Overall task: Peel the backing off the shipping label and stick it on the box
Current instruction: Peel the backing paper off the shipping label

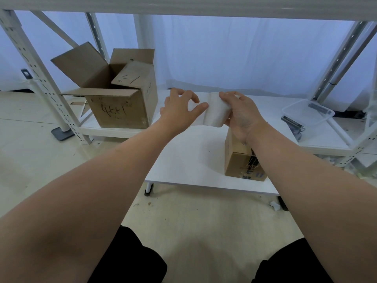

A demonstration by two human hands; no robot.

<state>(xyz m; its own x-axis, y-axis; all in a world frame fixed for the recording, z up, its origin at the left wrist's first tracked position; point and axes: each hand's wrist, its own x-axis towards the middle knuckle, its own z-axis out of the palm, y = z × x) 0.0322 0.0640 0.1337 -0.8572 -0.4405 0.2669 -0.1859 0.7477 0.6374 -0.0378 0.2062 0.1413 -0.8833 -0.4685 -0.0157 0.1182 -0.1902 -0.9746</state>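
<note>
My right hand grips a white roll of shipping labels, held in the air above the low white table. My left hand pinches the roll's loose left edge between thumb and fingers. A small brown cardboard box with dark printed tape stands on the table right under my right wrist, which hides part of its top.
A large open cardboard box with handwriting sits on the low shelf at the left, a smaller box inside it. A clear plastic tub lies on the shelf at the right. White rack posts flank both sides.
</note>
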